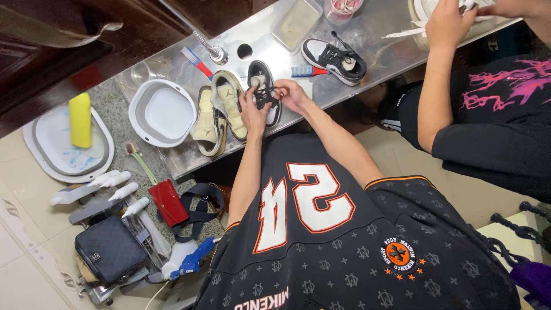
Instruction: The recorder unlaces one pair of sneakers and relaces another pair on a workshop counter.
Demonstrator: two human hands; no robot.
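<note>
The person wears a loose black jersey [344,247] with short sleeves, its hem and sleeve edges trimmed with a thin orange and white line. Large white numerals outlined in orange sit across the middle of it, small grey cross and ring motifs repeat all over the cloth, and a round orange badge ringed with small stars and white lettering lies near one side. Both forearms are bare from the sleeve down, and neither the left hand [252,112] nor the right hand [293,95] wears a glove, ring or watch.
</note>
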